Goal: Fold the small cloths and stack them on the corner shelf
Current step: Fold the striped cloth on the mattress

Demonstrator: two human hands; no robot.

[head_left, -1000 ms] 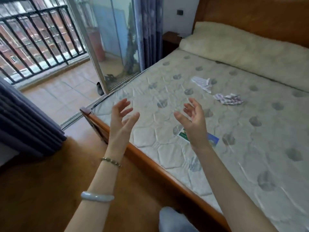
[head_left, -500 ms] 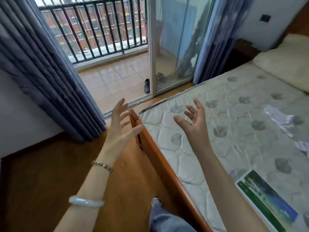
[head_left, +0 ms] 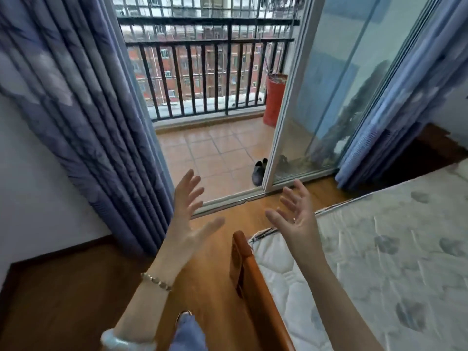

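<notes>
Left hand and right hand raised, fingers spread, holding nothing, near the bed frame. I face the balcony door; no cloth or corner shelf in view. My judgement: between pickups. Next: look along the mattress for a cloth

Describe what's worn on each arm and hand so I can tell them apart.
No sleeves show; both forearms are bare. The left hand has a thin beaded bracelet at its wrist and a pale, smooth bangle further up the forearm. The right hand has no bracelet; a small glint on one finger may be a ring, too small to tell.
</notes>
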